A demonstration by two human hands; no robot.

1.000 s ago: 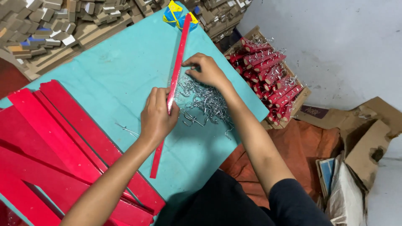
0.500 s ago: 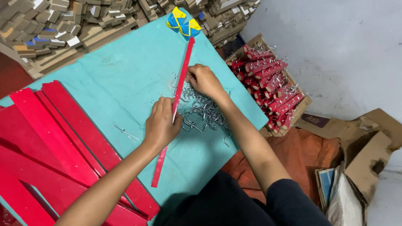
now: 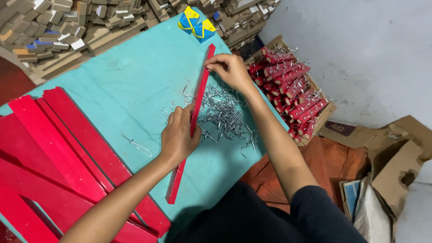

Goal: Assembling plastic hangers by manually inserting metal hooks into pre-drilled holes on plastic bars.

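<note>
Left hand (image 3: 179, 135) is gripping the red strip's (image 3: 191, 121) middle on the teal worktop (image 3: 135, 76). Right hand (image 3: 230, 69) is pinching its far end, beside the wire hooks (image 3: 225, 112).

strip: long, narrow red strip (image 3: 194, 112), flat and straight, lying on the teal table top.
strip pose: runs diagonally, far end near the table's top edge, near end toward the person; its middle part is covered by the left hand and its far end is touched by the right hand.
hooks: loose pile of small silver wire hooks (image 3: 222, 112), tangled, spread on the table top just right of the strip and touching its edge.
stray hook: one single wire piece (image 3: 137, 145) lies apart, left of the strip.
</note>
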